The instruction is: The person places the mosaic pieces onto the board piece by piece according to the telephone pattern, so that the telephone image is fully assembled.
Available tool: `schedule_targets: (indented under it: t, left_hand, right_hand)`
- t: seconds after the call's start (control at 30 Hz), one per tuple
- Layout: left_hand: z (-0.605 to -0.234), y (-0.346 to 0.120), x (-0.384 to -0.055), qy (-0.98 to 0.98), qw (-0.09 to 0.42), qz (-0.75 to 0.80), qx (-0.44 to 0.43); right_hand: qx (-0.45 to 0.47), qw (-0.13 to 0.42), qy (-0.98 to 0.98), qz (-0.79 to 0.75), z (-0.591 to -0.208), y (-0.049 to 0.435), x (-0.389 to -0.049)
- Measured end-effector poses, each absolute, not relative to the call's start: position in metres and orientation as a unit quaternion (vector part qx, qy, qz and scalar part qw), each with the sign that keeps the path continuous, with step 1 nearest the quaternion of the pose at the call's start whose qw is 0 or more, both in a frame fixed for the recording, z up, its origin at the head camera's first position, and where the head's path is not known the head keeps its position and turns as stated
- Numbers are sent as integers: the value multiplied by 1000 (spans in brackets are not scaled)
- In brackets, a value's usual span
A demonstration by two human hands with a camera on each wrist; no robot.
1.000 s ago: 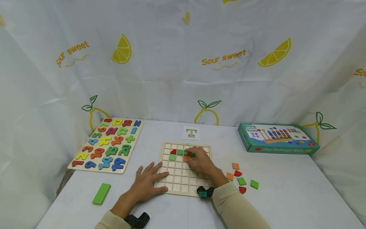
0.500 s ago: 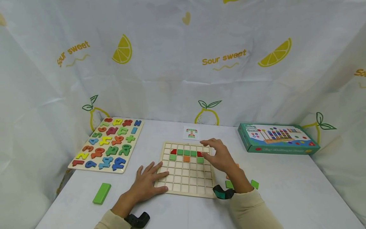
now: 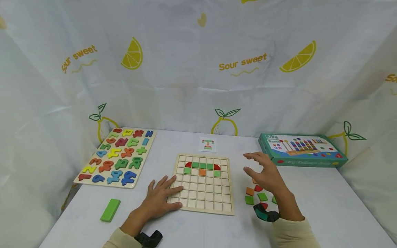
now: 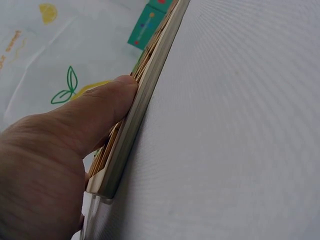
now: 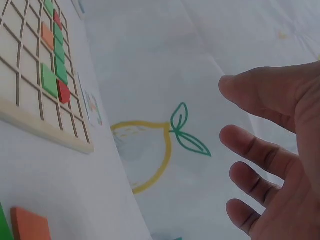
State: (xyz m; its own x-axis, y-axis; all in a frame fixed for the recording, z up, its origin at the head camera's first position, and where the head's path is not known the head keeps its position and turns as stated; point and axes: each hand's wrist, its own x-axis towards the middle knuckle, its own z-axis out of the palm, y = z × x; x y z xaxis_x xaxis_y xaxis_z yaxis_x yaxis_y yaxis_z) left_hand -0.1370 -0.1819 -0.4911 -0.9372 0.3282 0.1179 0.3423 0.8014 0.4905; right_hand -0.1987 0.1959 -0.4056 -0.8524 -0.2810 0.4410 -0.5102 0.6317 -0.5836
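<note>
The board (image 3: 201, 195) holds a row of tiles (image 3: 202, 165) running nine to three o'clock, three more tiles (image 3: 202, 172) on its six-o'clock side. My left grip (image 3: 161, 198), fingers spread, rests on the board's eight-o'clock edge; my right grip (image 3: 264, 172) hangs wide, board at its nine o'clock, loose tiles (image 3: 262, 196) at six.

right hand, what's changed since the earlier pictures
The right hand has moved right, off the board, and hovers empty near the loose tiles. The left hand stayed on the board's left side; the card and green block look unmoved.
</note>
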Motion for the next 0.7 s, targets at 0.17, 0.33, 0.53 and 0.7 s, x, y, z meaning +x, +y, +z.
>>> schedule_targets:
  t: [0.17,0.33,0.53,0.7]
  left_hand:
    - [-492,-182,-137,-949,11,-262,-176]
    - [-492,-182,-137,-950,12,-259,-173]
    - [-491,-181,-136,-950,12,-260,-173]
    - [-491,-182,-136,-950,14,-259,-175]
  right_hand:
    - [200,139,-898,366,-415,217,-200]
    - [178,104,-906,370,-429,237,-206]
    - [154,49,-913,376,-445,255,-212]
    - [131,-3,-919,372,-460,262,-216]
